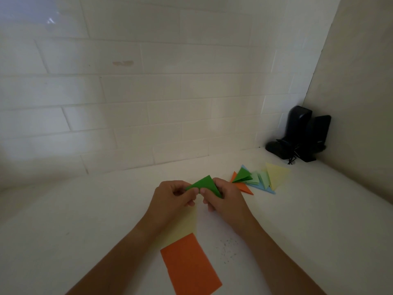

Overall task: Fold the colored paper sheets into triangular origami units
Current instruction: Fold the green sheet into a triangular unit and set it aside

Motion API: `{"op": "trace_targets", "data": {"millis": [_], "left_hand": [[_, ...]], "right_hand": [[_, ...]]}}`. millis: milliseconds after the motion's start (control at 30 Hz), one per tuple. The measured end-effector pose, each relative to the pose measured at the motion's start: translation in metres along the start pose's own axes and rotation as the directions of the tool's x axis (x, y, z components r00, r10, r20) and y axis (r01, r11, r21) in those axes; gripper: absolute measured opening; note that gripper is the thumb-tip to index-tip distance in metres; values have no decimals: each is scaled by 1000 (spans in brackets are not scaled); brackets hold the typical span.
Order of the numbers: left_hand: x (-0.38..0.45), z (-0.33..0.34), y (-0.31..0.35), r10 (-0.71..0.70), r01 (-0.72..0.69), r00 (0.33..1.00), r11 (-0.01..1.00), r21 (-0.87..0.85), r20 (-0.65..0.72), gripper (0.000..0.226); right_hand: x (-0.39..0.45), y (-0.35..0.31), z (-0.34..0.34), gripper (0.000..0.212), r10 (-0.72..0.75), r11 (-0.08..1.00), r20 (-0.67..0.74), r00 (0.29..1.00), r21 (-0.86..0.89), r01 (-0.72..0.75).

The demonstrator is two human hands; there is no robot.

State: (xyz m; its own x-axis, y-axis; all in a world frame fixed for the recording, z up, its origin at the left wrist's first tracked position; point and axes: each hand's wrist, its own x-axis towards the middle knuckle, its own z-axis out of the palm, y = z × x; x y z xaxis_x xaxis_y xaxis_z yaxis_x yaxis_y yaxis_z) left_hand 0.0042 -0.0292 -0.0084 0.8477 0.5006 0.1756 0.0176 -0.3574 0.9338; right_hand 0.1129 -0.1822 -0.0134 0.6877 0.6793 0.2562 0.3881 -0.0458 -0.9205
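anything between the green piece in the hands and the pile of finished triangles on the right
Nothing visible. The green piece is held by both hands, and only bare counter lies between it and the finished pile.

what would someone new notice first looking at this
Most likely the two hands, left hand and right hand, meeting at the centre and pinching a dark green folded paper just above the white counter. Next, the flat orange sheet lying near the bottom edge between the forearms. Then the fan of finished triangles to the right, before the black speakers in the corner.
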Motion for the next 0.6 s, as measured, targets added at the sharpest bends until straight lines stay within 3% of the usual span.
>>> {"op": "trace_targets", "data": {"millis": [400, 600], "left_hand": [[2, 0, 3, 88, -82, 995, 986, 145, -36, 15], [1, 1, 3, 24, -21, 999, 997, 69, -36, 15]], "right_hand": [[-1, -1, 2, 5, -5, 1000, 33, 999, -20, 6], [1, 1, 0, 11, -1, 999, 17, 1000, -50, 2]]}}
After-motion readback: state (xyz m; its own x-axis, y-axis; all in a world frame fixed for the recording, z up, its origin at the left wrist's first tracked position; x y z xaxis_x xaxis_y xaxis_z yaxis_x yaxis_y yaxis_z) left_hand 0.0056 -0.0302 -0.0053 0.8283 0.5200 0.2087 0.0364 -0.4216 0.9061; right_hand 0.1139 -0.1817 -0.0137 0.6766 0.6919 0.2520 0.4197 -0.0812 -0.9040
